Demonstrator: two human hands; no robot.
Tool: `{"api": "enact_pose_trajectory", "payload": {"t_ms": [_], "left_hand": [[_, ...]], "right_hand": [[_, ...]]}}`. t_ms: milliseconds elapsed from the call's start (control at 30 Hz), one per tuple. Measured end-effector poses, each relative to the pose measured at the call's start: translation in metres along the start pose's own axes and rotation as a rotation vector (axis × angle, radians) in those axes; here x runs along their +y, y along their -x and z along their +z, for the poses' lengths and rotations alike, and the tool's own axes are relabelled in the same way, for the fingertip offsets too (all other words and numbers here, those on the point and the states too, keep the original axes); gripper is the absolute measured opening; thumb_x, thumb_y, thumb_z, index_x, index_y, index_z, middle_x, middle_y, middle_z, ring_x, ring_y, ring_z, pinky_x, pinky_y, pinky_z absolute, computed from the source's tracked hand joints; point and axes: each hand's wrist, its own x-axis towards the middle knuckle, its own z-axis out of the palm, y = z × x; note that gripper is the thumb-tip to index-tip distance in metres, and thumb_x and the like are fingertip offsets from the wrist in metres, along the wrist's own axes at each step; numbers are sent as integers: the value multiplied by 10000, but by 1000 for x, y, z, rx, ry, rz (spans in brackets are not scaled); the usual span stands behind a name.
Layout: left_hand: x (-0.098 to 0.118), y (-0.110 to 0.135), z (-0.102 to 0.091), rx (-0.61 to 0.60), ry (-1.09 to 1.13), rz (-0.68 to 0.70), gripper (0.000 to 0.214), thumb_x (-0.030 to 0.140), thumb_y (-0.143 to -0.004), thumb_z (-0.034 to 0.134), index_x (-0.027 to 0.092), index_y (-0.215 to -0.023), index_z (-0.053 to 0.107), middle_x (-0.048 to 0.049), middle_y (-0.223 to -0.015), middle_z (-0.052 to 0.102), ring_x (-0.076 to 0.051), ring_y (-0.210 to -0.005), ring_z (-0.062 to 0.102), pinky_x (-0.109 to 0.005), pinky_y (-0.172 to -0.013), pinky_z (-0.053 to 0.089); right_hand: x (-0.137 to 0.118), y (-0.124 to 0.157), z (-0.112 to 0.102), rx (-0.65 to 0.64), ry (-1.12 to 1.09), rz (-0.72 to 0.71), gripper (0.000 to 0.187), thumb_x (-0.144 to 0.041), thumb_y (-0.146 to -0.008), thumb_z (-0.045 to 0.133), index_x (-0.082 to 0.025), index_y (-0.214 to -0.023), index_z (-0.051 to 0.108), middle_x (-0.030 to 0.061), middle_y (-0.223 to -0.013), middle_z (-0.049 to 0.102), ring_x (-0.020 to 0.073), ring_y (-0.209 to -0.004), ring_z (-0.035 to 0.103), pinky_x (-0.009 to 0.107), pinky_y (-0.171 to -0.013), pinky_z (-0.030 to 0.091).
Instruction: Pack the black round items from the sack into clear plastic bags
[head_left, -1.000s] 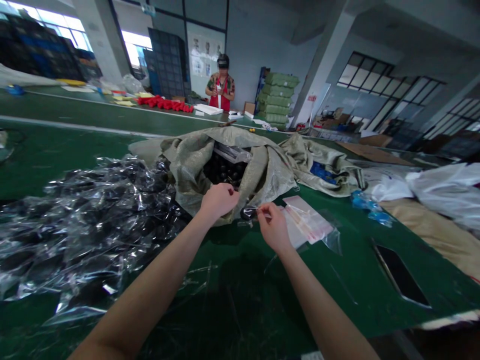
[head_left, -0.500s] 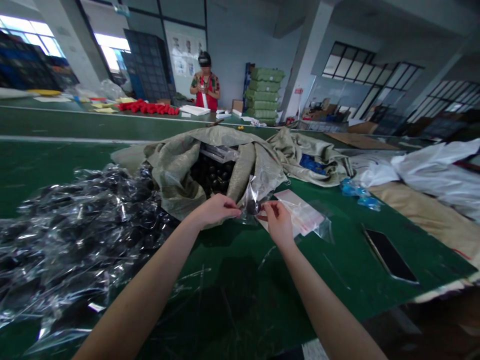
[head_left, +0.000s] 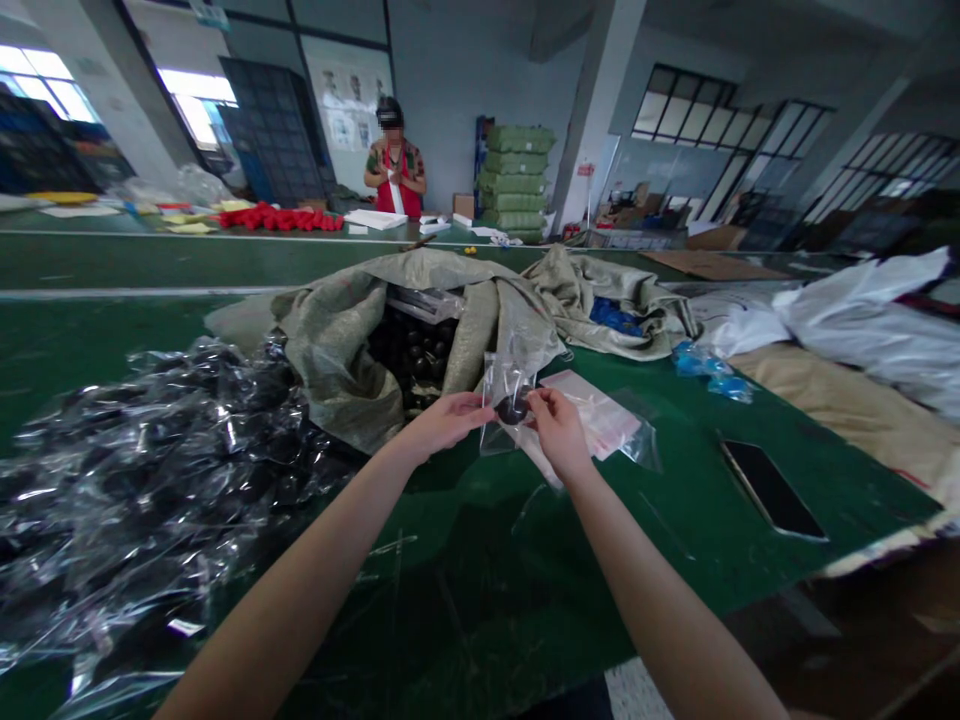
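Note:
Between my hands is a clear plastic bag (head_left: 495, 385) with a round black ball (head_left: 512, 409) at its lower part. My left hand (head_left: 454, 420) pinches the bag's left side. My right hand (head_left: 556, 425) is closed at its right side, fingertips against the ball and film. Just behind my hands lies a woven sack (head_left: 345, 380), its mouth wide, with many black balls (head_left: 424, 355) inside. Under and beside my right hand is a stack of flat clear bags (head_left: 592, 405). To the left spreads a heap of bagged black balls (head_left: 172, 480).
A phone (head_left: 772, 488) lies on the green table (head_left: 465, 600) at the right. Behind are another woven sack (head_left: 637, 335) with blue contents and small blue packets (head_left: 712, 372). Across the table a person (head_left: 394, 170) stands near red items (head_left: 281, 217).
The bag has turned so the ball now shows broader and lower between my fingers. My right hand has closed in nearer the ball. The whole view has shifted slightly.

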Motion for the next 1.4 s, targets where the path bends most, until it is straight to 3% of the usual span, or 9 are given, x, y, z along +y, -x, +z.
{"api": "enact_pose_trajectory", "payload": {"t_ms": [67,233,400,633,800,1000,1100,1200,1400], "left_hand": [[-4,-3,6,-5,66,13,608,512,-675,770,125,-1123,632,67,-574,502,-25,-391,267,-204,-384,138],[-5,-5,2,67,206,44,469,506,-682,781,127,-912,627,101,-492,393,-10,-371,230,-200,-375,110],[-3,-6,-9,127,203,32,484,529,-661,797,133,-867,611,98,-485,395,-8,-362,243,-192,-366,110],[-9,-7,-18,-16,329,23,500,492,-628,836,115,-874,617,107,-494,348,-3,-374,241,-175,-366,135],[-9,-6,-18,-18,273,8,518,412,-641,842,114,-1009,631,104,-494,376,-8,-376,240,-181,-374,135],[-3,-4,-14,43,70,43,449,371,-697,791,118,-1047,667,10,-647,609,-35,-433,382,-199,-417,264],[-6,-7,-13,44,-58,156,446,360,-652,814,122,-1008,689,-76,-924,711,-135,-716,619,-283,-670,487],[-11,-11,-14,35,-149,244,485,379,-636,821,141,-1034,683,-90,-1056,704,-216,-967,646,-387,-892,492],[-16,-13,-18,26,-112,231,496,341,-620,831,153,-1035,633,-70,-1061,688,-210,-996,646,-406,-939,487]], "right_hand": [[-2,3,5,-47,29,-21,355,-541,-742,663,-203,-826,597,18,-762,632,166,-718,623,313,-681,555],[-3,7,4,-90,4,-5,369,-498,-731,714,-187,-915,640,56,-905,682,186,-829,658,351,-779,567],[4,9,-2,-220,103,60,278,-427,-690,763,-174,-777,688,28,-756,675,159,-702,631,352,-751,556],[7,16,-2,-295,-330,162,207,-356,-697,780,-195,-740,656,20,-839,716,170,-832,691,341,-834,557],[11,16,-8,-327,-269,219,258,-394,-701,777,-190,-793,648,48,-902,726,193,-869,702,345,-810,553],[3,5,-6,-186,74,-89,281,-436,-787,699,-199,-930,648,53,-953,692,182,-899,655,335,-826,525],[-4,1,1,-155,100,-196,265,-440,-800,682,-204,-916,650,53,-945,684,185,-874,652,335,-817,528],[-7,0,7,-141,140,-246,256,-440,-792,680,-196,-864,650,51,-892,677,190,-821,647,332,-774,533],[7,0,11,-95,157,-219,304,-500,-834,610,-200,-878,602,60,-877,658,192,-808,634,345,-779,545]]}}
